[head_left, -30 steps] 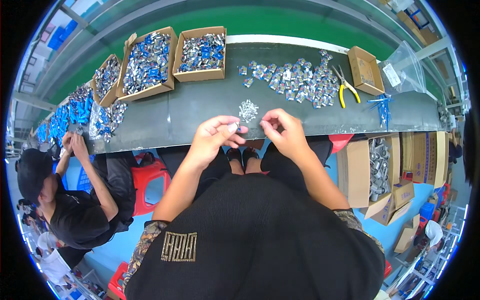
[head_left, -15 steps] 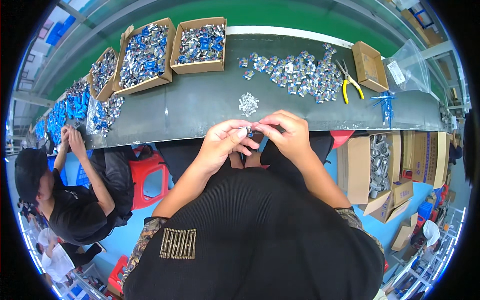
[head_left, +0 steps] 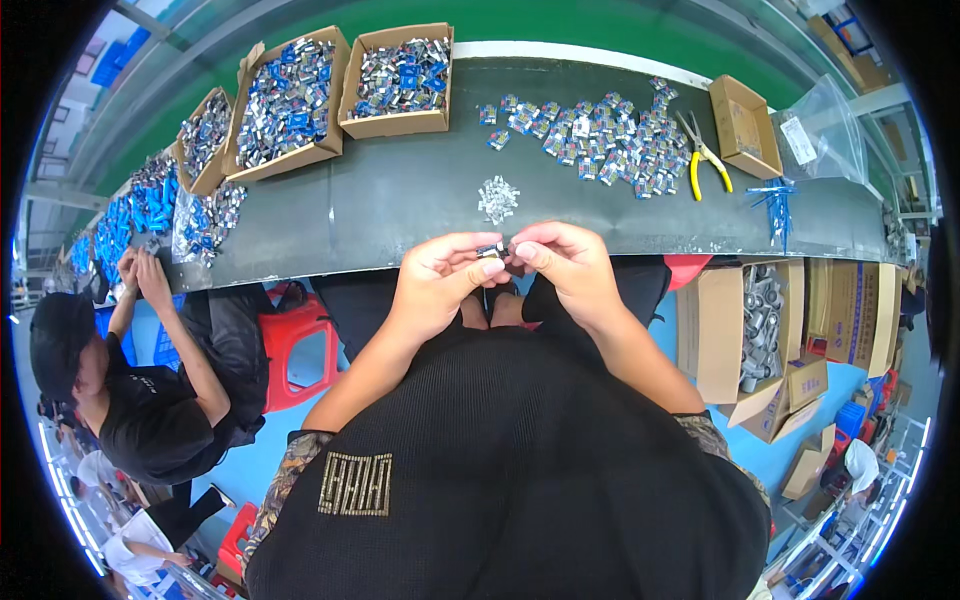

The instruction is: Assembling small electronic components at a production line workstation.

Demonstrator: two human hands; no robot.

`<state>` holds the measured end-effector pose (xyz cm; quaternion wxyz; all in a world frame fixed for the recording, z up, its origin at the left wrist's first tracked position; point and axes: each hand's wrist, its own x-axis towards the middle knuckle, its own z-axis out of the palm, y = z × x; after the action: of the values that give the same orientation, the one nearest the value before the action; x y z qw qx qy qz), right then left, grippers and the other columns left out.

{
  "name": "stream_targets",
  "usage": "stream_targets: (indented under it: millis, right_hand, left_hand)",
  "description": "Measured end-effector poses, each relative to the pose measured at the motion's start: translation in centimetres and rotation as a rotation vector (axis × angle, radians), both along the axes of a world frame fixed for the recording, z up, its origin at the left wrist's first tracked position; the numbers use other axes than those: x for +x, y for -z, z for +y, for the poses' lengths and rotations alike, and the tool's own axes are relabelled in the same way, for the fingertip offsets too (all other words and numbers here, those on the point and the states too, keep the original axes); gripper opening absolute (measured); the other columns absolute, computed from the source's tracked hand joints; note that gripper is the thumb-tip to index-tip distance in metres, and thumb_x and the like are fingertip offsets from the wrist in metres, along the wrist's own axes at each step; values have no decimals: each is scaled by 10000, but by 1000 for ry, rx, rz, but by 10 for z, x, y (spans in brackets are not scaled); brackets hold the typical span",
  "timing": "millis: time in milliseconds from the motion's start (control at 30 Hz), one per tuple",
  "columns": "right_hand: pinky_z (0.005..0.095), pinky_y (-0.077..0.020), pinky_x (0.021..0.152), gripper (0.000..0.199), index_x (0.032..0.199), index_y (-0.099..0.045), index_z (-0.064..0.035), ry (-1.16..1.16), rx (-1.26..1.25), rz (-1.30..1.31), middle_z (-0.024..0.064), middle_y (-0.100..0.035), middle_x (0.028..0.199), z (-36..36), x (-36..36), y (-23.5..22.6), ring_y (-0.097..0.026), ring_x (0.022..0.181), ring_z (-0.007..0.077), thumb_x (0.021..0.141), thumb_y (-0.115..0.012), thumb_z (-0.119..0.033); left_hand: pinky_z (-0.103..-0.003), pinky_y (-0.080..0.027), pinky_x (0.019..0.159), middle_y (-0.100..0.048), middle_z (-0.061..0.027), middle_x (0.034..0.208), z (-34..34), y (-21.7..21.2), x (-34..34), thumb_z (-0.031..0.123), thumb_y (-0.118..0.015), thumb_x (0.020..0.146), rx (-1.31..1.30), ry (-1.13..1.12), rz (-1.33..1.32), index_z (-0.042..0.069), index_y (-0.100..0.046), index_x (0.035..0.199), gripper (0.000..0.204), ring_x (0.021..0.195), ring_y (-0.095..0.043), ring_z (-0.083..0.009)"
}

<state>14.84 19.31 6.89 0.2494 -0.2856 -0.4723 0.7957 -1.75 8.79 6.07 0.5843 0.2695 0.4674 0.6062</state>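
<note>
Both hands meet over the table's near edge. My left hand (head_left: pixel 432 280) pinches a small blue-and-silver part (head_left: pixel 491 252) between thumb and fingers, its exact kind too small to tell. The thumb and forefinger of my right hand (head_left: pixel 570 265) close together at the part's right end; whether they hold a separate tiny piece is hidden by the fingertips. Just beyond the hands lies a little heap of tiny whitish pieces (head_left: pixel 497 200). Farther right, many small blue-and-silver parts (head_left: pixel 610 140) are spread over the dark tabletop (head_left: pixel 400 190).
Pliers with yellow handles (head_left: pixel 708 172), a small carton (head_left: pixel 745 125), a clear plastic bag (head_left: pixel 825 130) and blue wires (head_left: pixel 778 212) lie at right. Cartons of parts (head_left: pixel 395 125) stand at back left. A co-worker (head_left: pixel 150 400) sits left. A box of grey metal pieces (head_left: pixel 762 330) stands right.
The part between my hands has turned to lie more level. My right fingers have come down and bent closer around its right end.
</note>
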Motion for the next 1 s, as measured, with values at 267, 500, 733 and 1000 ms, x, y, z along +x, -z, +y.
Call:
stream_targets:
  millis: [267,500,733,1000]
  right_hand:
    - [259,-476,718,145,1012,-648,19,24,-103,61,71,-641,939,-9,-1,13,-584,797,125,915,-626,-86]
    - [250,-473,716,155,1024,-649,13,10,-136,62,61,-643,935,-13,2,15,-585,788,123,915,-629,-96]
    - [249,-476,726,129,992,-662,10,44,-68,48,61,-640,957,-18,2,12,-589,805,119,906,-639,-83]
    - [282,-469,858,142,970,-668,52,135,132,29,96,-616,992,-24,2,16,-597,934,157,881,-663,-59]
  left_hand:
    - [-317,-541,874,-672,-176,1020,-2,-1,10,-51,-648,854,75,-119,5,-73,-582,1099,255,953,-671,-219]
    - [-297,-539,876,-673,-172,1027,-4,-7,13,-71,-659,840,63,-105,58,-75,-598,1070,239,961,-669,-205]
    - [-288,-535,875,-673,-159,1029,-7,-7,15,-66,-661,843,47,-107,94,-74,-606,1060,223,956,-663,-186]
    - [-282,-531,879,-672,-148,1025,-5,-1,18,-63,-665,841,47,-102,125,-67,-609,1053,220,958,-658,-178]
